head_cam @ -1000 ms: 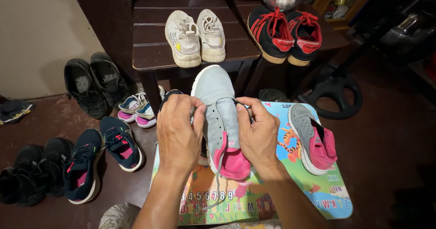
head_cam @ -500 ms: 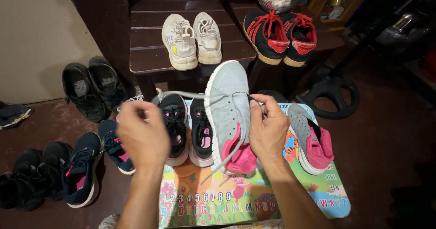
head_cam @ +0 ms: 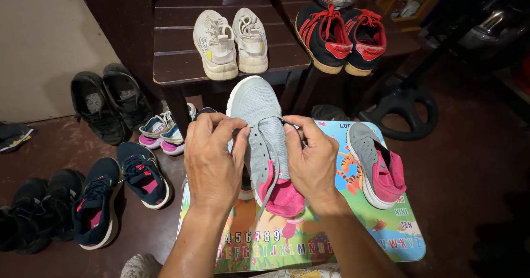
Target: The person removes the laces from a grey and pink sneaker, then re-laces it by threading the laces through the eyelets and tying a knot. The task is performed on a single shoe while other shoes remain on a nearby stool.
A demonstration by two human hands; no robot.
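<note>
I hold a grey sneaker with a pink lining [head_cam: 259, 118] up in front of me, toe pointing away. My left hand [head_cam: 212, 162] pinches its grey lace [head_cam: 270, 184] at the left eyelets. My right hand [head_cam: 312, 159] grips the shoe's right side and pinches the lace there. A loose lace end hangs down over the pink heel. The matching grey and pink sneaker [head_cam: 375, 165] lies on its side on a colourful children's mat [head_cam: 397, 231] at the right.
A dark wooden bench [head_cam: 176, 57] ahead carries a white pair [head_cam: 232, 38] and a black-and-red pair [head_cam: 342, 32]. Black shoes [head_cam: 107, 101], navy sneakers [head_cam: 118, 190] and small pink-soled ones [head_cam: 160, 132] crowd the floor at left. A black round stand base [head_cam: 406, 112] sits at right.
Half a second ago my left hand was out to the left, pulling the lace through. It has come back to the shoe and pinches the lace at the eyelets again.
</note>
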